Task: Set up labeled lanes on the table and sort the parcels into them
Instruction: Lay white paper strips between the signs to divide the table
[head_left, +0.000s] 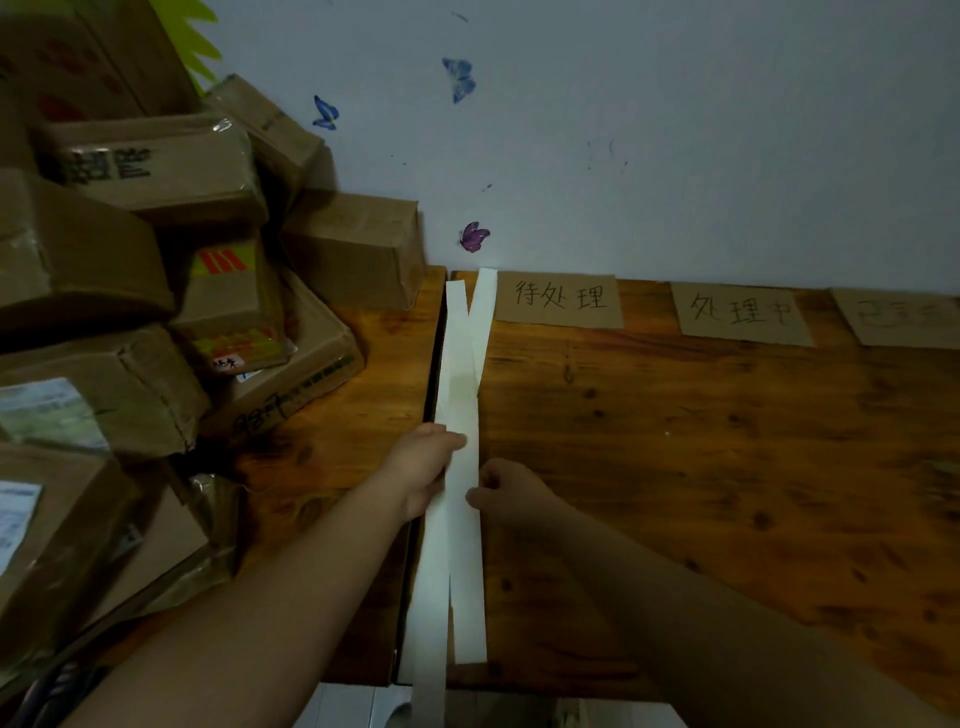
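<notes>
Overhanging front edge of desk (727, 467): near ends of 2 white paper strips (462, 571), crossed, running along left edge to back edge, likely as lane divider. Gripped at mid-length by left hand (426, 470), curled round left margin; pinched opposite by right hand (506, 491) for alignment. Along back edge: 3 cardboard labels (560, 301). Unsorted parcels (156, 171) piled beyond left edge.
</notes>
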